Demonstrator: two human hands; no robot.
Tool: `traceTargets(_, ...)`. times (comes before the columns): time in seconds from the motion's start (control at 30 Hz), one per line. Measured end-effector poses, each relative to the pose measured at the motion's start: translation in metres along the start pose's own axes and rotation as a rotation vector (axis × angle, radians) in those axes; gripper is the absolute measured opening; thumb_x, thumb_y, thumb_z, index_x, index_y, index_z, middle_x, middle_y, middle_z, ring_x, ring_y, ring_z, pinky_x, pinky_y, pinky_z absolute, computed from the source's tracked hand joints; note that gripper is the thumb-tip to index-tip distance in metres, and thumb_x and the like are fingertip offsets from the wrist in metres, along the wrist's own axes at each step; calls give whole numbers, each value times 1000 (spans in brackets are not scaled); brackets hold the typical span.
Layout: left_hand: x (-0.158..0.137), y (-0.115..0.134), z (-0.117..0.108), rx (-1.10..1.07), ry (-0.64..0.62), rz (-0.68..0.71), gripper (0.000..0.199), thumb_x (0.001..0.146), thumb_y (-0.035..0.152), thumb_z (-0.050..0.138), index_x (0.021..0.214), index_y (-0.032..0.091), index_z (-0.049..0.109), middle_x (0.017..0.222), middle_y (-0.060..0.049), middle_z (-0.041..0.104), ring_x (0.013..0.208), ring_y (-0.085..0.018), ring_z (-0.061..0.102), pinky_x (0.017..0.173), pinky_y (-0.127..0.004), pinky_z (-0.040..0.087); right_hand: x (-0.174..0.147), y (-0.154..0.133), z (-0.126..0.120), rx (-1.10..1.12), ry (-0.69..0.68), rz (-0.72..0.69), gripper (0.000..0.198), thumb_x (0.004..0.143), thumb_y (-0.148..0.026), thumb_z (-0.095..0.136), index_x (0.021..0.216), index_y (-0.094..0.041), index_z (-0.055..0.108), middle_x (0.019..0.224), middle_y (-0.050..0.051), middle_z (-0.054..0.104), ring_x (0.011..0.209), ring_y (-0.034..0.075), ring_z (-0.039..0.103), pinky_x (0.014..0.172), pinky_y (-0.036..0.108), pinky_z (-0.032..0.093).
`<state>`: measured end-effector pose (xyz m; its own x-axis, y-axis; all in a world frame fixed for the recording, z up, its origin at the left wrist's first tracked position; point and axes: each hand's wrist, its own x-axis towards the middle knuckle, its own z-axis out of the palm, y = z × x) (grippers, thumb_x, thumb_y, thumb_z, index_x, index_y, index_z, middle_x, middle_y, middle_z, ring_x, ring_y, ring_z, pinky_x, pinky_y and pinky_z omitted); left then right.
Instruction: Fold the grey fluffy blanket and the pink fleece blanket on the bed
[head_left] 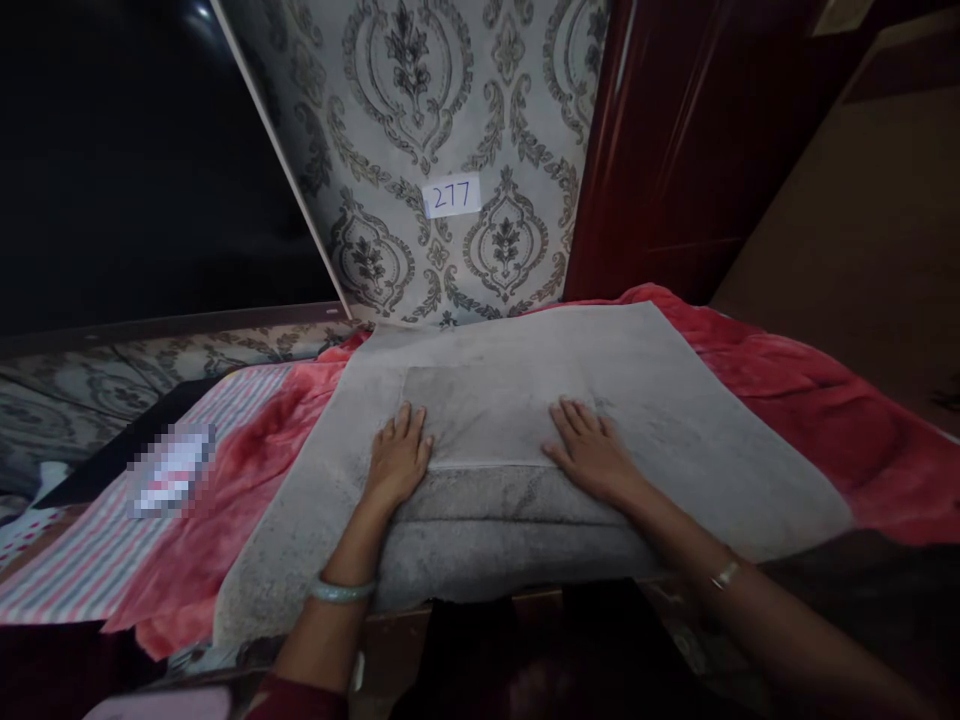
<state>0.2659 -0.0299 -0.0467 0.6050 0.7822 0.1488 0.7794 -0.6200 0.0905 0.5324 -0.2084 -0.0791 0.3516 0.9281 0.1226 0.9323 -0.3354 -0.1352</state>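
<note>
A large grey plush cloth (660, 370) lies spread over the surface in front of me. On its middle rests a smaller grey piece (491, 415), rectangular and close in colour, with a fold or band along its near side. My left hand (400, 455) presses flat on the left side of this piece, fingers slightly spread. On the right side my right hand (589, 445) also lies flat, fingers apart and pointing away from me. Neither hand grips anything. Whether the smaller piece is a separate cloth or a folded part, I cannot tell.
Under the grey cloth a red plush blanket (810, 400) shows on both sides. Striped fabric (82, 550) and a blurred packet (172, 470) lie at the left. Behind stand a large dark screen (150, 170), a patterned wall with a label (451, 195) reading 277, and a dark red door panel (675, 130).
</note>
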Motion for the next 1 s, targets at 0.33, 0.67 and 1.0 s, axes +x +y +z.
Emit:
traceTargets(0.33, -5, -23, 1, -237, 272, -238, 41, 90, 32, 51, 123, 13, 64, 112, -16, 71, 110, -29, 66, 98, -41, 51, -38, 51, 8, 79, 221, -269, 48, 98, -39, 47, 139, -18, 62, 147, 16, 56, 140, 31, 48, 113, 53, 43)
traceTargets(0.67, -3, -29, -5, -429, 258, -365, 18, 86, 31, 53, 70, 24, 51, 67, -1, 63, 70, -19, 63, 66, -27, 43, -36, 28, -9, -29, 344, -427, 39, 91, -6, 39, 104, -20, 74, 107, 12, 74, 99, 25, 69, 105, 48, 47)
traceTargets(1.0, -2, -33, -8, -321, 220, -302, 20, 92, 24, 49, 102, 17, 65, 101, -10, 73, 98, -24, 69, 87, -34, 52, -16, 22, -42, 93, 155, -373, 45, 102, -40, 36, 87, -21, 73, 89, 11, 72, 84, 25, 67, 82, 41, 53)
